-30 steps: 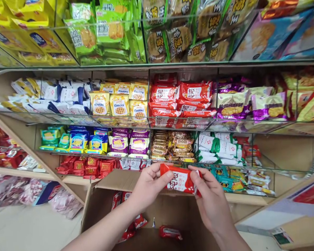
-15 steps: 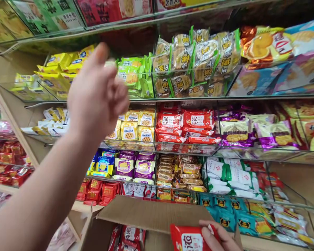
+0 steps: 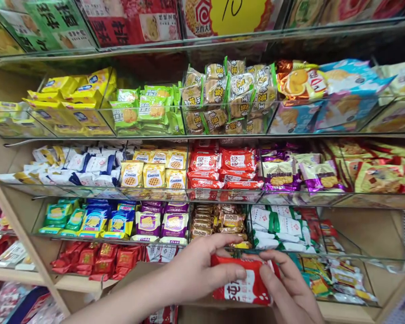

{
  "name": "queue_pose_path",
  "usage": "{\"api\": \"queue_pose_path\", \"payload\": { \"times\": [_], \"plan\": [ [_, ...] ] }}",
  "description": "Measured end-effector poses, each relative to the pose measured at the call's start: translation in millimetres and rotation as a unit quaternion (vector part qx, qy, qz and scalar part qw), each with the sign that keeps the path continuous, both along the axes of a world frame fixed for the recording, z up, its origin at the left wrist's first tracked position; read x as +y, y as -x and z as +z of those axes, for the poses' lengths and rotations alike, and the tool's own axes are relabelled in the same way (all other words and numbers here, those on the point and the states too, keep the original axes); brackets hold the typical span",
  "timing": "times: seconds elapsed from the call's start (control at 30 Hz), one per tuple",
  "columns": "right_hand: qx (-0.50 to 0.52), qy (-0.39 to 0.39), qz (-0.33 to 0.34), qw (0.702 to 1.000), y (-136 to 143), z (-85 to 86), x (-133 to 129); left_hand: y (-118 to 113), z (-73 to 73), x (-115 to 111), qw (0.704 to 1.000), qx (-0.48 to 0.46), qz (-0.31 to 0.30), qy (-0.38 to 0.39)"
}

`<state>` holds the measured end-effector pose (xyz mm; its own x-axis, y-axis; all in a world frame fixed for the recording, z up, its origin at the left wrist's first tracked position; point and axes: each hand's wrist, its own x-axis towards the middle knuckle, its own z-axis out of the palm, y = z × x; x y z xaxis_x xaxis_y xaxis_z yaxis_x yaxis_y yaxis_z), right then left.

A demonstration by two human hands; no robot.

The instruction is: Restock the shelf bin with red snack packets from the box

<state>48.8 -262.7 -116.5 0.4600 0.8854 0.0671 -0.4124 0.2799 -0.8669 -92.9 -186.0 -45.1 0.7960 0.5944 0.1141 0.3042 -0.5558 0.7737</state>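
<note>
A red and white snack packet (image 3: pixel 241 285) is held low in front of me, between both hands. My left hand (image 3: pixel 202 267) grips its left end, thumb across the front. My right hand (image 3: pixel 283 279) pinches the right end, thumb on the front and fingers behind. Beneath them is an open cardboard box (image 3: pixel 131 276), mostly hidden by my left arm; red packets (image 3: pixel 162 315) show inside it. Matching red packets (image 3: pixel 238 159) lie stacked in the middle shelf compartment above my hands.
Clear dividers and front lips split the shelves into compartments. Cookie packets (image 3: pixel 154 174) sit left of the red stack, purple and cream packets (image 3: pixel 280 173) right of it. Brown snack packs (image 3: pixel 202 220) lie just above my left hand. A yellow sign (image 3: pixel 238 15) hangs at the top.
My left hand has come down from in front of the upper shelves and taken hold of the packet. My right hand still holds it. The view has shifted.
</note>
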Motion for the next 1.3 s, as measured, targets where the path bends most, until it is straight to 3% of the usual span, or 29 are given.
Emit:
{"api": "queue_pose_path", "payload": {
  "times": [0.17,0.33,0.53,0.63,0.7,0.77,0.83,0.9,0.97,1.07,1.17,1.23,1.3],
  "plan": [
    [0.056,-0.031,0.028,0.998,5,14.8,18,-1,3.8,12,0.993,-0.111,0.044,0.01],
    [0.111,-0.043,0.036,0.992,7,22.7,30,-3,-6.6,23,0.98,-0.182,0.051,0.068],
    [0.129,-0.031,0.034,0.99,7,20.2,36,-4,-18.9,22,0.965,-0.224,0.032,0.136],
    [0.062,-0.017,0.022,0.998,2,14.7,37,-3,-19.6,18,0.954,-0.239,-0.003,0.182],
    [-0.066,-0.049,-0.002,0.997,-5,10.4,37,-1,-17.2,20,0.949,-0.254,-0.004,0.186],
    [-0.275,-0.112,-0.058,0.953,-12,7.1,37,1,-14.1,24,0.948,-0.268,-0.001,0.171],
    [-0.506,-0.173,-0.099,0.839,-18,6.1,37,3,-12.1,28,0.952,-0.264,-0.003,0.153],
    [-0.661,-0.211,-0.11,0.712,-21,8.6,39,4,-11.7,30,0.959,-0.246,-0.004,0.138],
    [-0.726,-0.232,-0.118,0.637,-23,15.6,41,6,-11.1,29,0.964,-0.24,-0.003,0.116],
    [-0.75,-0.243,-0.169,0.591,-30,37.9,43,15,-6.1,28,0.965,-0.258,0.005,0.043],
    [-0.732,-0.243,-0.273,0.575,-43,72.9,48,32,3.2,41,0.949,-0.246,0.069,-0.183],
    [-0.725,-0.237,-0.331,0.555,-50,98.3,59,42,7.9,57,0.895,-0.199,0.124,-0.379],
    [-0.755,-0.219,-0.34,0.516,-53,121.3,75,48,8.8,78,0.835,-0.135,0.175,-0.505]
  ]
}}
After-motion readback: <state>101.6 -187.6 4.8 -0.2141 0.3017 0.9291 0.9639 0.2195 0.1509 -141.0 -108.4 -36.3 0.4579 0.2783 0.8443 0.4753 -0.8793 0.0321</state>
